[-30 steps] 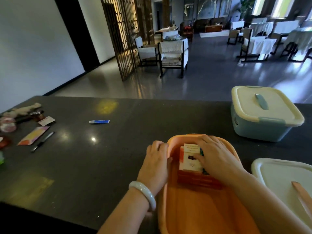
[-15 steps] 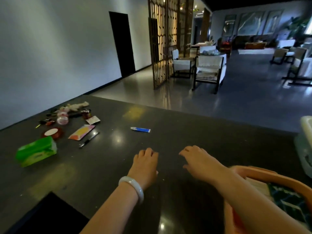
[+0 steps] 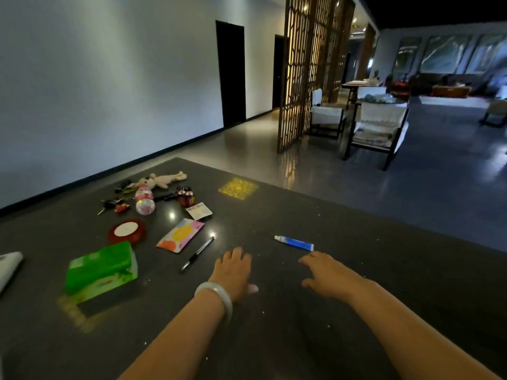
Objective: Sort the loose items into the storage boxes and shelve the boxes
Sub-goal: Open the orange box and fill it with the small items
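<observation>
**Hands off the box, out over the loose items**

Vs 1 s ago: orange box, blue box and white lid have gone from view; the view has swung left. Both hands, then at the orange box's rim and inside it, now hang low over the bare dark worktop [image 3: 356, 338]. Since 0.5 s ago both hands have held much the same pose.

Left hand [image 3: 233, 272], w/ pale bangle [image 3: 216, 293] on the wrist, palm down, fingers loosely bent, grasping nothing. Right hand [image 3: 329, 275] palm down, fingers spread and relaxed, grasping nothing.

Blue tube [image 3: 294, 243] lies flat just beyond the right fingertips [image 3: 303, 260], not touching, toward the far edge. Black pen [image 3: 197, 253] lies diagonal just left of the left hand, apart from it.

Farther left, toward the far-left corner: colourful packet [image 3: 181, 235], small white sachet [image 3: 199, 211], red round tin [image 3: 126, 230], green tissue pack [image 3: 101, 266], glittery bottle [image 3: 144, 201], plush toy [image 3: 162, 180], small red jar [image 3: 186, 198]. All well apart from both hands. White object [image 3: 9, 266] at the left edge, cut off.
</observation>
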The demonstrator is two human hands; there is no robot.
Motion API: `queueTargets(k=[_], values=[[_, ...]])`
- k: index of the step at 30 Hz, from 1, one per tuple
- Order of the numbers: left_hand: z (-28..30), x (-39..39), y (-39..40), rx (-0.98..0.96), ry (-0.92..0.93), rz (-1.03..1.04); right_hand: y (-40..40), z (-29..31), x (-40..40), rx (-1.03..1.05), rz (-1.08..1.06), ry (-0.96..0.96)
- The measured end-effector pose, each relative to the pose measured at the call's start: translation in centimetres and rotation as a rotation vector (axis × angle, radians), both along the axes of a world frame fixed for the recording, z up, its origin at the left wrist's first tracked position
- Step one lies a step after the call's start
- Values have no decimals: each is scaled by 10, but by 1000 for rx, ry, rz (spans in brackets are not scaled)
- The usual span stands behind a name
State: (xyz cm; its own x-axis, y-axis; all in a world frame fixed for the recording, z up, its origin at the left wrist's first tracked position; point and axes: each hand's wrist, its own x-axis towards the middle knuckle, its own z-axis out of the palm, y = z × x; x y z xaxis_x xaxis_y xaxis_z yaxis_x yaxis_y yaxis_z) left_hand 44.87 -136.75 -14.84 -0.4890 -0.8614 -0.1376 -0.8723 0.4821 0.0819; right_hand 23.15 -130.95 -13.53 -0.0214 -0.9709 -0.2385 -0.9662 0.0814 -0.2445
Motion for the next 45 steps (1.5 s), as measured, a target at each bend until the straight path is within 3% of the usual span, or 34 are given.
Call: queueTargets(k=[9,16,19,22,25,30,33,36,39,45], values=[[-72,10,-73,202,52,77,-91,-49,-11,-12,-96,21],[-118,11,-88,180,60,76,-146,-87,-24,5,-198,142],[-122,12,-89,178,67,74,-149,-92,-17,-90,-281,220],[-122,12,-89,177,72,77,-146,-94,-1,-140,-336,98],[-120,11,-87,178,72,80,-132,-91,25,-65,-377,-103],[-110,18,-85,179,183,70,-103,-91,62,5,-359,-269],[-101,35,-85,26,419,204,-86,-93,74,30,-318,-307],[-94,58,-92,-160,395,425,-75,-93,78,8,-290,-289],[-86,76,-103,-141,323,585,-74,-93,79,3,-292,-286],[-85,88,-108,-15,381,554,-73,-86,71,66,-361,-432]])
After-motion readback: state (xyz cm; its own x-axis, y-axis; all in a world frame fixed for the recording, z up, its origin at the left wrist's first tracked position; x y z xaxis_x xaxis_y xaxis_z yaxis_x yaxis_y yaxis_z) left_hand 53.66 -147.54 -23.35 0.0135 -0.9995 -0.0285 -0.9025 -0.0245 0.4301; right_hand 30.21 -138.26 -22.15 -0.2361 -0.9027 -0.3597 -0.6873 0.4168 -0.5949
